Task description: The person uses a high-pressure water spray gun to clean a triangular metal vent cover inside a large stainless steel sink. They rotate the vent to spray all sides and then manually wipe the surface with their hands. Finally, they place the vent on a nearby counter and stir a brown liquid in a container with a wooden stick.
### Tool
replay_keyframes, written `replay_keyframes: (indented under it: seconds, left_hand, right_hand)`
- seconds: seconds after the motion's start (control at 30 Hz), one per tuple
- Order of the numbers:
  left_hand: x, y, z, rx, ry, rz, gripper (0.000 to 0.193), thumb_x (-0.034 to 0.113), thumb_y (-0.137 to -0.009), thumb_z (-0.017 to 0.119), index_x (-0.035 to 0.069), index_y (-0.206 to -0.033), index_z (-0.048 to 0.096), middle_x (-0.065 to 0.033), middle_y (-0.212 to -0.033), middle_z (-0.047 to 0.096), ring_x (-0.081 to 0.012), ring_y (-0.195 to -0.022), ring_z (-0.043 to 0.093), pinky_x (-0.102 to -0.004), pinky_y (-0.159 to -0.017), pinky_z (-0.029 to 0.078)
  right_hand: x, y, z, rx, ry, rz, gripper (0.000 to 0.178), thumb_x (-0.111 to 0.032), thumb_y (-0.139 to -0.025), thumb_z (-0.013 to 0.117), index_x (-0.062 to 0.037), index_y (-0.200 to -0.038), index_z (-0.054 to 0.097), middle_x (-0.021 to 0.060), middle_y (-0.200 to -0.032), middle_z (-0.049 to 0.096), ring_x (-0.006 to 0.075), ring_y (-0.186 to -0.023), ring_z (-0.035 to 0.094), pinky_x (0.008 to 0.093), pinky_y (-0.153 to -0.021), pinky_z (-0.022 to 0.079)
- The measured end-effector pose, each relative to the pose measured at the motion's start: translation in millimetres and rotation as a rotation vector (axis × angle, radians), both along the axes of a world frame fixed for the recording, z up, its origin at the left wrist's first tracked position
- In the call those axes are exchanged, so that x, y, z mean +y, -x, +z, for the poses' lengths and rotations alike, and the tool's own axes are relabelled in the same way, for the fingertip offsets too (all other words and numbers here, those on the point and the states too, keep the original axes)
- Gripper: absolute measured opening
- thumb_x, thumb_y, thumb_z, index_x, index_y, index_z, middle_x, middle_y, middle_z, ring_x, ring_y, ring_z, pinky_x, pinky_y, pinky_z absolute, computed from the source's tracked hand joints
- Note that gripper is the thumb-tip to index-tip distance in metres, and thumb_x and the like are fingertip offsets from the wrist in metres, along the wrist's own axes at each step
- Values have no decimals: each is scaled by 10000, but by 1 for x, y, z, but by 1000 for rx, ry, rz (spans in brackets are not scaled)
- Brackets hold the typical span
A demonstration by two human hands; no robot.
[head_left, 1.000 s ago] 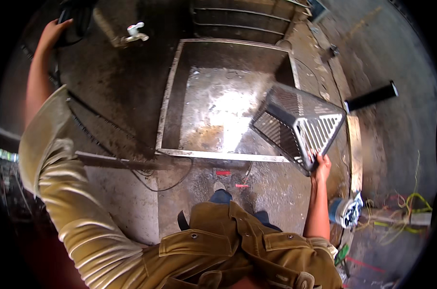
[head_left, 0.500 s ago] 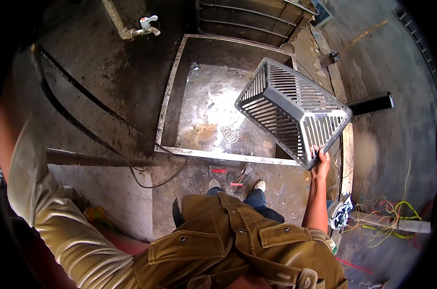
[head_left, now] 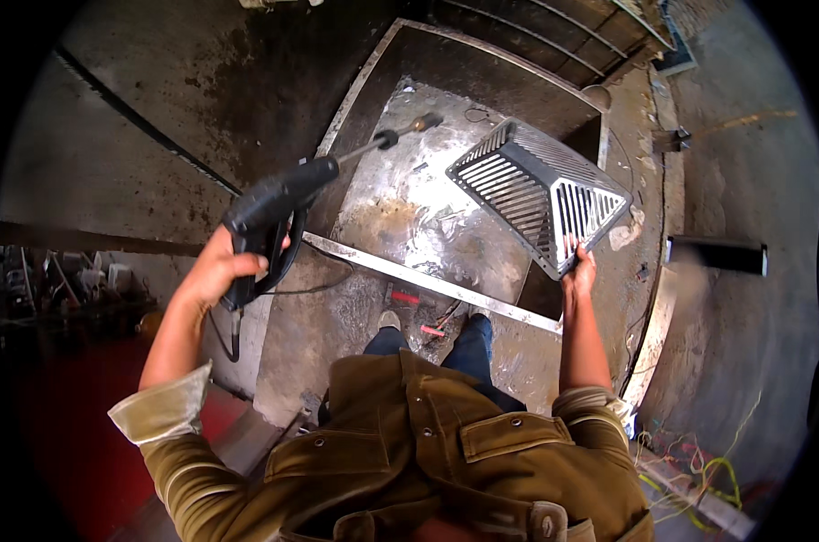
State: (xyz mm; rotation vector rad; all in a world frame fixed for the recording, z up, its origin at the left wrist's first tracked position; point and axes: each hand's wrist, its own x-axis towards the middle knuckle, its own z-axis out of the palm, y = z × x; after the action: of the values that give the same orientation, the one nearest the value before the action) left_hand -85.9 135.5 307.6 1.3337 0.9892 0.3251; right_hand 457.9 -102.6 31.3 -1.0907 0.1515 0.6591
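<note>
Spray gun (head_left: pixel 269 212) gripped in left hand (head_left: pixel 213 271), nozzle aimed over wet basin (head_left: pixel 409 208); slatted metal grate (head_left: pixel 536 194) gripped at corner by right hand (head_left: pixel 579 271), tilted so slats face the nozzle.

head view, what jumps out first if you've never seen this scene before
The slatted metal grille, held up by one corner in the right hand over a wet, metal-edged wash pit. At left, the left hand grips a black pressure-washer gun, its lance pointing toward the grille. Tangled coloured wires lie at lower right.
</note>
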Motion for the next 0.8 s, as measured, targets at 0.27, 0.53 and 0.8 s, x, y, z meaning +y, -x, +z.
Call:
replay_keyframes:
  seconds: [0.27, 0.53, 0.8]
  left_hand:
    - [-81, -67, -109, 178, 177, 292, 513, -76, -661, 564, 4, -1167, 543, -58, -1019, 621, -155, -900, 599, -291, -822, 469]
    - [-112, -107, -124, 188, 212, 467, 621, -83, -597, 546, -11, -1213, 510, -91, -1075, 604, -187, -877, 606, -313, -783, 485]
    - [-74, -79, -154, 166, 275, 433, 666, -141, -620, 520, 25, -1265, 501, -58, -1194, 576, -167, -1061, 575, -314, -932, 433]
  right_hand:
    - [92, -26, -176, 177, 65, 166, 251, 25, -955, 393, 57, -1196, 453, 165, -1124, 538, 300, -1037, 604, 447, -908, 546]
    - [146, -58, -223, 167, 155, 429, 220, -16, -959, 444, 25, -1175, 455, 157, -1095, 583, 315, -978, 638, 415, -856, 562]
    - [186, -55, -272, 87, 195, 510, 301, -85, -963, 494, 67, -1216, 434, 181, -1126, 567, 310, -1067, 591, 409, -949, 512]
